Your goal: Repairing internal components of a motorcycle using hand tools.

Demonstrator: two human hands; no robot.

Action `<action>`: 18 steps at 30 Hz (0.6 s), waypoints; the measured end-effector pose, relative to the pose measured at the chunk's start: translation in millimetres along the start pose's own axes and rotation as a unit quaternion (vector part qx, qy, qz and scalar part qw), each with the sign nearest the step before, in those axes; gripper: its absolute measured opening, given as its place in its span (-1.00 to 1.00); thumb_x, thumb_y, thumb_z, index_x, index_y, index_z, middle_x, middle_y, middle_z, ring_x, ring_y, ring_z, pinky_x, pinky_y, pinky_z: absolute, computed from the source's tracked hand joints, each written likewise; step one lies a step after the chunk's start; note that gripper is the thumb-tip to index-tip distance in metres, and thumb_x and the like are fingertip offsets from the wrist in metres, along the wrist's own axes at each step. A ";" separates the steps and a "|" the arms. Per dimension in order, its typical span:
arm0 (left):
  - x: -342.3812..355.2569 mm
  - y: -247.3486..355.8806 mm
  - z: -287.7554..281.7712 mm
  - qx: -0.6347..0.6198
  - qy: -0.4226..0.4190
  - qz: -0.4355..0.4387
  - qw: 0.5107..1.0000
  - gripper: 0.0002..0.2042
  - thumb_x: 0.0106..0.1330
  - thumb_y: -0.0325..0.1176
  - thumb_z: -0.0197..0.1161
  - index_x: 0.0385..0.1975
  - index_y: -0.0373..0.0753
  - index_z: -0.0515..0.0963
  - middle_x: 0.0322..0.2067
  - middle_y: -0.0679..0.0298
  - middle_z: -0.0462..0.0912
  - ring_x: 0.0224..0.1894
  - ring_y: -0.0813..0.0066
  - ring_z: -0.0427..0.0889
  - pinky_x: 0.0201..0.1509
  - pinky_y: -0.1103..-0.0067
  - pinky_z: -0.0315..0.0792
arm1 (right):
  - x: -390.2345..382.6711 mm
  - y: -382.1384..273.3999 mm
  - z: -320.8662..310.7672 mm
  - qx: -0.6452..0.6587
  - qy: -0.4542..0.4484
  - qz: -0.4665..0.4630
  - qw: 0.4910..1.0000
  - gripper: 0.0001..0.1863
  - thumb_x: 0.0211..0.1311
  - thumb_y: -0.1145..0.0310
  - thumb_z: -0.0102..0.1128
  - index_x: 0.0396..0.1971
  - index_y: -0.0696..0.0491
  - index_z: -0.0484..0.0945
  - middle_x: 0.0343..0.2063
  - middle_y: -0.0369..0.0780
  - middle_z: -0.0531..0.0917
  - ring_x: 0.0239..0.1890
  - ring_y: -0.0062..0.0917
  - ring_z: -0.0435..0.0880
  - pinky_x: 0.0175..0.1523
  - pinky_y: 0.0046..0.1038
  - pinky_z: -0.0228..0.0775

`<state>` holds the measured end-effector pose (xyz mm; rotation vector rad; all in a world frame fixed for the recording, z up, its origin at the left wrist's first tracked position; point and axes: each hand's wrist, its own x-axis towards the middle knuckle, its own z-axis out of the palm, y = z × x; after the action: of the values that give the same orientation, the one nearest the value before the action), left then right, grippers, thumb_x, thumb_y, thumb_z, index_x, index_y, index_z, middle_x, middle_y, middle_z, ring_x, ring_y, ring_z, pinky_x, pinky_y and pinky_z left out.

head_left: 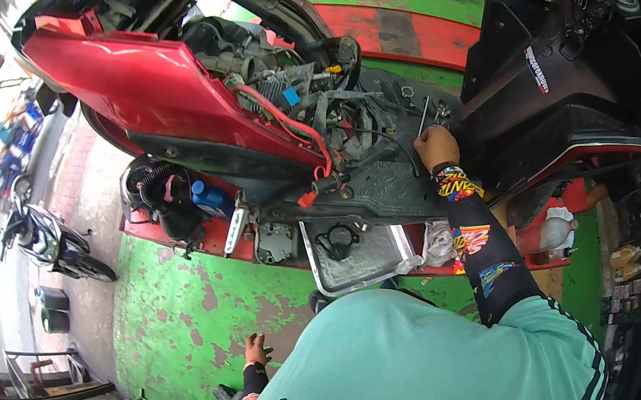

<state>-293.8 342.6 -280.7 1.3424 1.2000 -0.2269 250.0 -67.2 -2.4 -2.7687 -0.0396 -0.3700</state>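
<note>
My right hand [437, 148] reaches over the footboard [384, 176] of a partly stripped red scooter [139, 78]. Its fingers are curled shut, and what they hold, if anything, is hidden. A slim metal rod-shaped tool [425, 113] lies right at the fingertips; whether I grip it I cannot tell. Beside it are small metal parts [443, 113] and a flat gasket-like piece [407, 92]. My left hand [256, 350] hangs low at my left side, fingers apart and holding nothing, above the green floor. The scooter's engine [276, 89] is exposed, with a red cable [286, 121] hanging from it.
Below the footboard stands a metal tray [369, 264] holding a black ring-shaped part [337, 241]. A blue bottle [210, 197], a rag [437, 244] and a plastic bag [556, 230] are near. Dark front bodywork [543, 86] rises at right. Another motorbike [52, 241] is parked left.
</note>
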 end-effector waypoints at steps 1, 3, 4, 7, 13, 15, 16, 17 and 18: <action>0.9 5.2 2.3 0.011 0.004 0.015 1.000 -0.34 0.34 0.00 0.22 0.37 -0.07 0.18 0.32 0.07 0.35 -0.17 0.03 0.72 -0.18 0.10 0.53 | -1.6 -1.4 -1.6 0.005 -0.006 0.008 1.000 -0.78 0.05 0.23 0.29 -0.47 0.10 0.68 -0.34 -0.07 0.68 -0.26 -0.14 0.69 -0.11 -0.17 0.54; 1.1 14.8 4.6 0.014 -0.003 0.009 1.000 -0.36 0.35 -0.01 0.22 0.36 -0.09 0.19 0.27 0.01 0.39 -0.20 0.04 0.73 -0.23 0.17 0.56 | -5.2 -5.0 -3.7 0.025 0.020 0.002 0.999 -0.77 0.02 0.24 0.26 -0.48 0.12 0.63 -0.39 -0.04 0.68 -0.29 -0.10 0.69 -0.13 -0.13 0.54; -0.8 22.4 8.5 0.024 -0.006 0.012 1.000 -0.36 0.35 -0.02 0.22 0.36 -0.09 0.19 0.26 0.01 0.41 -0.21 0.04 0.73 -0.24 0.17 0.56 | -6.7 -5.9 -12.1 0.046 0.044 0.018 0.998 -0.76 0.03 0.23 0.25 -0.47 0.13 0.61 -0.42 -0.01 0.68 -0.31 -0.06 0.69 -0.14 -0.09 0.54; -5.4 21.0 5.1 0.118 -0.017 0.056 0.991 -0.36 0.35 -0.03 0.23 0.35 -0.09 0.19 0.24 0.03 0.43 -0.21 0.04 0.74 -0.24 0.15 0.56 | -4.6 -3.8 -22.6 0.101 0.074 0.049 0.991 -0.76 0.10 0.25 0.18 -0.44 0.14 0.53 -0.50 0.05 0.67 -0.35 0.03 0.68 -0.17 -0.02 0.52; -24.8 31.9 -1.0 0.078 -0.018 -0.037 0.996 -0.35 0.35 -0.02 0.22 0.36 -0.07 0.14 0.26 0.06 0.42 -0.15 -0.06 0.71 -0.17 0.04 0.53 | 3.0 -0.9 -49.7 0.126 0.148 -0.001 0.981 -0.78 0.30 0.30 0.16 -0.38 0.17 0.46 -0.43 0.04 0.64 -0.28 0.01 0.65 -0.20 -0.06 0.45; -25.7 32.3 -4.3 0.087 -0.021 -0.037 0.995 -0.35 0.36 0.00 0.22 0.36 -0.06 0.14 0.26 0.10 0.42 -0.12 -0.08 0.69 -0.13 -0.02 0.51 | 6.8 1.5 -57.3 0.132 0.156 -0.016 0.979 -0.79 0.32 0.32 0.16 -0.39 0.17 0.46 -0.43 0.04 0.64 -0.28 0.01 0.64 -0.22 -0.07 0.44; -25.8 34.0 -4.2 0.077 -0.024 -0.043 0.996 -0.34 0.36 0.02 0.22 0.36 -0.04 0.14 0.25 0.12 0.43 -0.12 -0.05 0.68 -0.10 -0.02 0.51 | 9.4 0.9 -60.6 0.137 0.164 -0.033 0.976 -0.80 0.34 0.35 0.16 -0.39 0.17 0.46 -0.43 0.03 0.63 -0.28 0.01 0.64 -0.23 -0.08 0.43; -26.4 35.1 -3.2 0.077 -0.021 -0.043 0.996 -0.34 0.36 0.02 0.22 0.36 -0.04 0.14 0.25 0.12 0.43 -0.12 -0.05 0.68 -0.10 -0.02 0.51 | 11.6 -1.1 -64.8 0.140 0.164 -0.033 0.976 -0.80 0.34 0.35 0.16 -0.39 0.17 0.46 -0.43 0.03 0.63 -0.28 0.01 0.64 -0.23 -0.08 0.43; -27.7 35.6 -2.0 0.069 -0.017 -0.036 0.997 -0.35 0.36 0.02 0.21 0.37 -0.04 0.14 0.25 0.13 0.43 -0.12 -0.04 0.68 -0.09 -0.03 0.50 | 13.7 -3.9 -70.1 0.146 0.179 -0.038 0.972 -0.81 0.34 0.36 0.17 -0.39 0.16 0.45 -0.42 0.02 0.62 -0.29 -0.01 0.63 -0.24 -0.09 0.43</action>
<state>-281.1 341.4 -237.4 1.4093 1.2243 -0.3886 245.4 -87.8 66.0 -2.3784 -0.1021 -0.8085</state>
